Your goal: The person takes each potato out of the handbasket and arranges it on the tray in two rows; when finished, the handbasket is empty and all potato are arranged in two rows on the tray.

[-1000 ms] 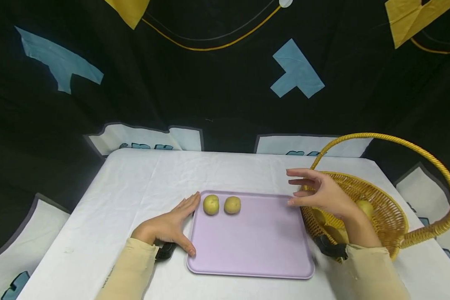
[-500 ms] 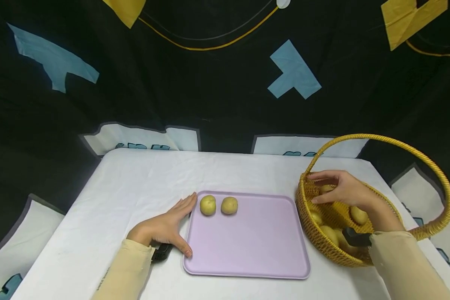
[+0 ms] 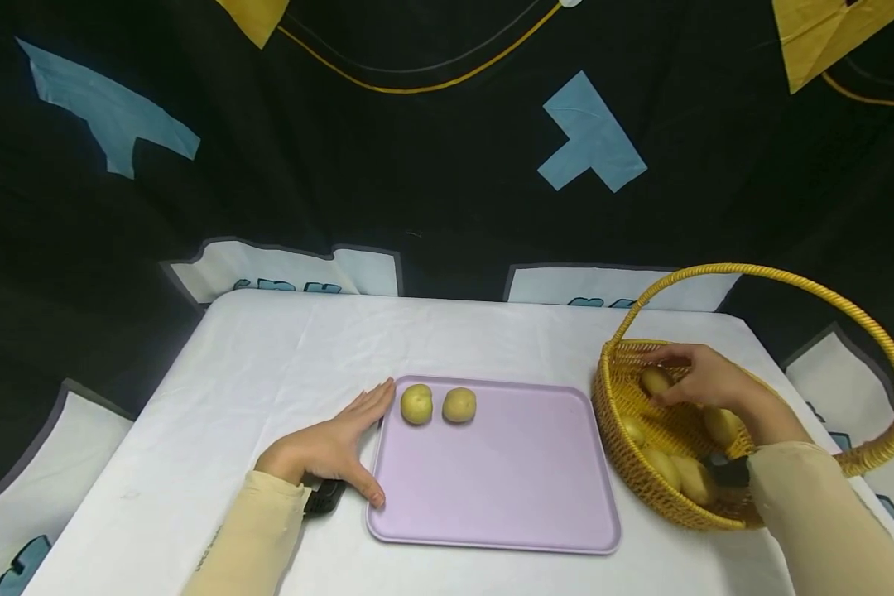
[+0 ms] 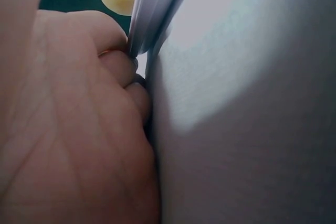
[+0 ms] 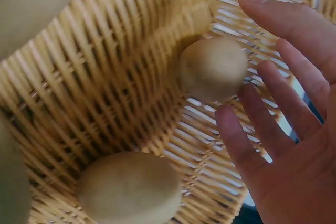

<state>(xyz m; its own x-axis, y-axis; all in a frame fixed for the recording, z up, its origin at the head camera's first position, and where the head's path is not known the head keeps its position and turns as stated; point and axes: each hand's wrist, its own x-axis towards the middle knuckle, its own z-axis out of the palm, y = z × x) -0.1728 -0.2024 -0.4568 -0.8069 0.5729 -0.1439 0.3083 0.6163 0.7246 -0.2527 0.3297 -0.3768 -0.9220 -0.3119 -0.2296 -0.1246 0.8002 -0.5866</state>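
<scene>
One grip [image 3: 709,382], the right, hangs inside the basket [image 3: 622,460].

- Atop the table [image 3: 447,343], a tray [image 3: 521,472] lies with a basket [image 3: 626,472] just beside it at 3 o'clock.
- On the tray, two potatoes [image 3: 417,404], side by side but apart, at 10 and 11 o'clock.
- In the basket, more potatoes [image 3: 691,480] at 11, 9, 7, 6 and 3 o'clock.
- A left hand [image 3: 331,447] touches the tray's 9 o'clock edge.
- A right hand [image 3: 708,385], inside the basket at 12 o'clock.
- Behind the table, a curtain [image 3: 447,182].
</scene>
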